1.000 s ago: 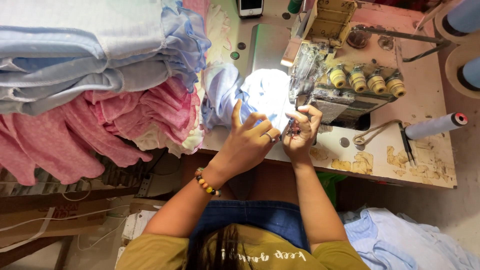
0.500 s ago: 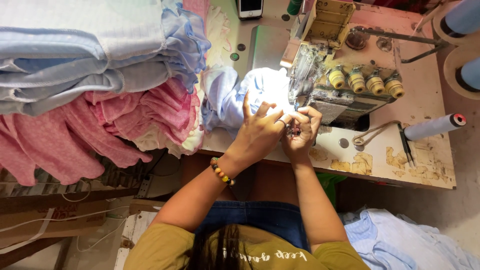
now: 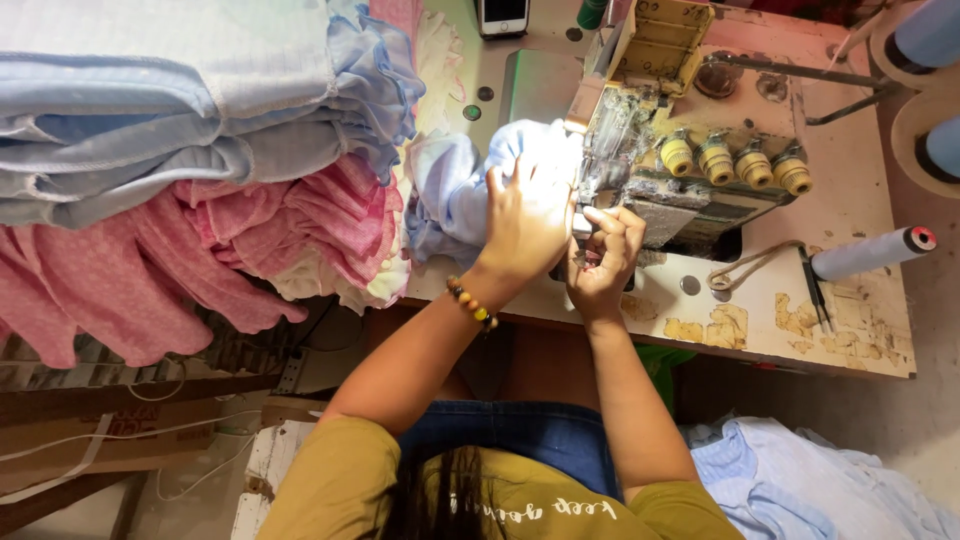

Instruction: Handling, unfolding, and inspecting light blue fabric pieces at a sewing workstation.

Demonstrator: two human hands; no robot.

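A pale blue piece of fabric (image 3: 455, 185) lies brightly lit on the bed of a worn overlock sewing machine (image 3: 690, 150). My left hand (image 3: 530, 215) lies flat on this fabric with fingers spread, pressing it toward the needle area. A beaded bracelet (image 3: 470, 305) circles that wrist. My right hand (image 3: 603, 262) is curled beside the left one, its fingertips pinching the fabric's edge just in front of the presser foot, which the hands partly hide.
A tall stack of blue and pink garments (image 3: 190, 170) fills the left. A phone (image 3: 500, 14) lies at the table's far edge. Thread cones (image 3: 925, 40) stand at the right, with a spool (image 3: 870, 252) and tweezers (image 3: 812, 290) on the worn table (image 3: 830, 340). More blue cloth (image 3: 800, 485) lies lower right.
My left hand has slid right and forward over the blue fabric, closer to the needle. My right hand has stayed at the fabric's edge, curling tighter.
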